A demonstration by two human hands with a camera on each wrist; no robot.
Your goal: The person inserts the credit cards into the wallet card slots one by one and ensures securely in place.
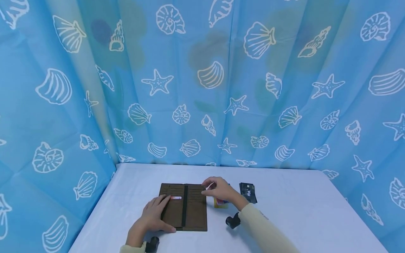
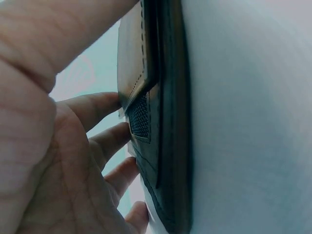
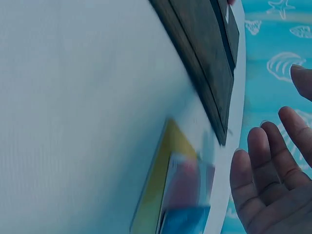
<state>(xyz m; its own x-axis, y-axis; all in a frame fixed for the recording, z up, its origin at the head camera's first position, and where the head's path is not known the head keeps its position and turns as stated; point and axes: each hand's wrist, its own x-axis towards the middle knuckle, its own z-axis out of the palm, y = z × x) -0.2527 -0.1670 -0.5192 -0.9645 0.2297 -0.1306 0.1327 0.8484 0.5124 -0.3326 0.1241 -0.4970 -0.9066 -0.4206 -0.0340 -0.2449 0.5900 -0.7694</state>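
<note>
A brown card wallet (image 1: 196,211) lies spread open on the white table, with a dark band (image 1: 185,205) down its middle. From one slot in its left half shows the edge of a light card (image 1: 176,198). My left hand (image 1: 154,213) rests on the wallet's left side, thumb at the near edge. In the left wrist view its fingertips touch the wallet's stitched edge (image 2: 141,117). Over the wallet's far right corner is my right hand (image 1: 223,191), fingers loosely bent and nothing between them. Partly hidden beneath it are colourful cards (image 1: 220,203), one of them yellow (image 3: 163,175).
A small stack of black cards (image 1: 248,192), the top one marked "Vip", lies to the right of the right hand. Behind the white table (image 1: 303,211) hangs a blue curtain (image 1: 196,123) with shells and starfish. Each wrist carries a small black camera (image 1: 233,220).
</note>
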